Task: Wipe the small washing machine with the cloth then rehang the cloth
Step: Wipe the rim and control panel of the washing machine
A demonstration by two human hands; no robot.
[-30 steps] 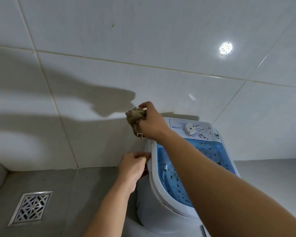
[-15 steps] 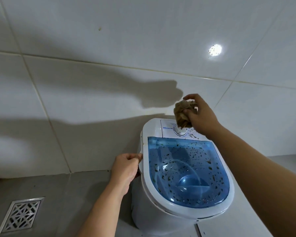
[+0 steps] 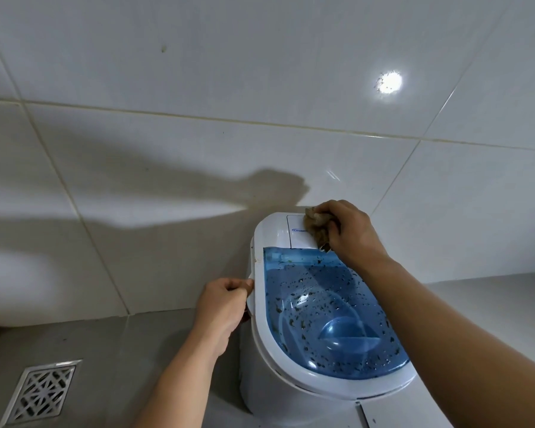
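A small white washing machine [image 3: 272,393] with a see-through blue lid [image 3: 331,310], speckled with dark spots and drops, stands on the floor against the tiled wall. My right hand [image 3: 349,233] holds a bunched brown cloth [image 3: 317,228] and presses it onto the white control panel at the machine's back, covering the dial. My left hand [image 3: 224,307] grips the left rim of the machine's top, fingers curled around the edge.
A metal floor drain grate [image 3: 42,392] sits in the grey floor at the lower left. White wall tiles [image 3: 198,186] rise directly behind the machine. A grey ledge [image 3: 491,295] runs to the right of the machine.
My right hand has come down with the cloth from above the control panel onto it. The left hand stays on the machine's left rim. The view has shifted slightly.
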